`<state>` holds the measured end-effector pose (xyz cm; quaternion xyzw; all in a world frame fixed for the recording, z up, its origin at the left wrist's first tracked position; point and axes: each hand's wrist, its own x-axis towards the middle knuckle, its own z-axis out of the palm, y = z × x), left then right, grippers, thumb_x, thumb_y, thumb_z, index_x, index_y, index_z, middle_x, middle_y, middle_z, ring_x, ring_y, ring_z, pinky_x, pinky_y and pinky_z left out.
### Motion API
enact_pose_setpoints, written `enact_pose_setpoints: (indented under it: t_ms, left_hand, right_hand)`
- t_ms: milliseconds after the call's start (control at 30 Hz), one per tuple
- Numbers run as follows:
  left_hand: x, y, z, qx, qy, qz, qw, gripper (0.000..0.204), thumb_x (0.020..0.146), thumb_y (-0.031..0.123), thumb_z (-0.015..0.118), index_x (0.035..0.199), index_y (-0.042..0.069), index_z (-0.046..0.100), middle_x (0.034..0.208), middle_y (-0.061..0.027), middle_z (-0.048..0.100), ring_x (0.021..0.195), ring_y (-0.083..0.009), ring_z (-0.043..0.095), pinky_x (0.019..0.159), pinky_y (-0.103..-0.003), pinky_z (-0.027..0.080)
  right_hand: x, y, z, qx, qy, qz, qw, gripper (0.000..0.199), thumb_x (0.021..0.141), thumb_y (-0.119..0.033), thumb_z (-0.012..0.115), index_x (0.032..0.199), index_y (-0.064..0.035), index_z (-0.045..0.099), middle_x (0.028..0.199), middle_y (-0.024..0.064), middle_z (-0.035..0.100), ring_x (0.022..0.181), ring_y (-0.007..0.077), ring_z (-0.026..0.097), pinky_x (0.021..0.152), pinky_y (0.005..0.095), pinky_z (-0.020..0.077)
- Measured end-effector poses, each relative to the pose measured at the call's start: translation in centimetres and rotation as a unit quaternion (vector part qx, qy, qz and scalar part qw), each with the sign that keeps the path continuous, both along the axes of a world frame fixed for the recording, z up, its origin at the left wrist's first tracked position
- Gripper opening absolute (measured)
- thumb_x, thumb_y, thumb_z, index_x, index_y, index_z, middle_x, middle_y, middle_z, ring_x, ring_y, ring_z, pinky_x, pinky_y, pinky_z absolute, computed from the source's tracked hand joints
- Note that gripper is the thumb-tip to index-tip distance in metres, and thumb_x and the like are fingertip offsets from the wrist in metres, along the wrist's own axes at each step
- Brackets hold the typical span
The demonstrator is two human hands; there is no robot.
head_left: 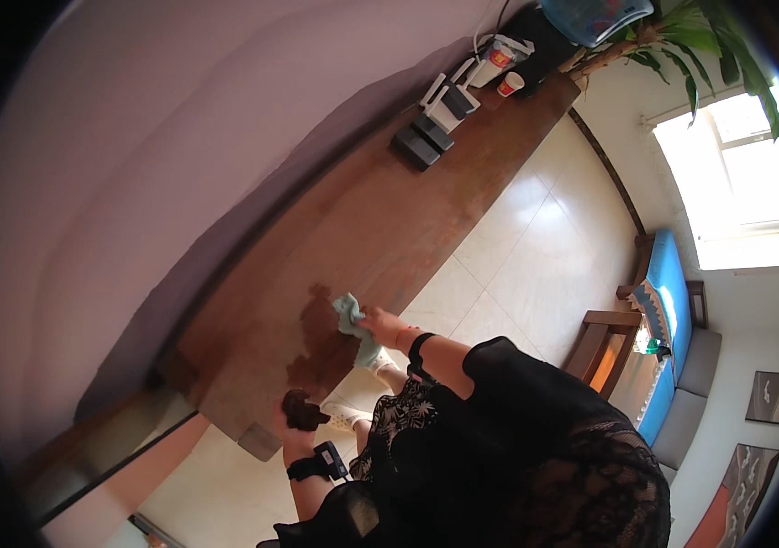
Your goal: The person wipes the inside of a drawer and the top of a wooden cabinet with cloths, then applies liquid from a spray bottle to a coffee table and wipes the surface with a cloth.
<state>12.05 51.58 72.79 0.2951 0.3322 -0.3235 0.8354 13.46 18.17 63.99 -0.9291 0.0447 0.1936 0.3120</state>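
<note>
My right hand (384, 326) is closed on a pale green cloth (349, 313), which lies partly on the brown wooden table (252, 301) and hangs over its near edge. Beside the cloth a dark wet patch (316, 333) spreads over the wood. In my left hand (291, 433), near the table's left end, is a small dark brown object (304, 411) with an uneven outline; its kind is too small to make out. Most of the left fingers are hidden. Black straps go round both wrists.
Toward the table's far end stand a grey-and-white device (435, 119), a paper cup (510, 84) and a blue water bottle (595, 18). A leafy plant (691, 41) rises behind them. Off to the right are a low wooden table (601, 342) and a blue-cushioned bench (668, 274).
</note>
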Motion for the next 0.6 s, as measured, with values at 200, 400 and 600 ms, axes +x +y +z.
enact_pose_setpoints:
  t_ms: [200, 400, 600]
  left_hand:
    - [-2.2, 3.7, 1.4, 0.024, 0.013, 0.022, 0.999, 0.048, 0.095, 0.046, 0.037, 0.109, 0.007, 0.061, 0.083, -0.0001, 0.061, 0.058, -0.0136, 0.051, 0.046, -0.032, 0.045]
    - [-9.0, 12.3, 2.3, -0.019, -0.036, 0.045, 0.998, 0.043, 0.093, 0.04, 0.038, 0.103, 0.006, 0.062, 0.07, 0.0016, 0.054, 0.055, -0.0088, 0.046, 0.046, -0.026, 0.035]
    - [-10.8, 15.6, 5.1, 0.122, 0.089, 0.149, 0.977, 0.038, 0.09, 0.038, 0.04, 0.083, 0.006, 0.059, 0.051, 0.004, 0.034, 0.04, -0.0077, 0.025, 0.04, -0.024, 0.023]
  right_hand:
    - [2.2, 0.0, 1.5, -0.192, 0.139, -0.265, 0.935, 0.027, 0.089, -0.012, 0.048, 0.116, -0.0132, 0.053, 0.114, 0.0229, 0.052, 0.097, 0.0415, 0.061, 0.082, 0.0449, 0.0524]
    - [-2.4, 18.9, -1.3, -0.193, 0.116, -0.102, 0.969, 0.023, 0.09, -0.014, 0.046, 0.112, -0.0102, 0.052, 0.112, 0.0215, 0.053, 0.097, 0.0399, 0.061, 0.075, 0.0463, 0.0544]
    - [-1.9, 33.3, -2.0, -0.039, 0.029, 0.272, 0.961, 0.03, 0.084, -0.012, 0.051, 0.115, -0.012, 0.055, 0.106, 0.0178, 0.054, 0.092, 0.0377, 0.061, 0.075, 0.0484, 0.0533]
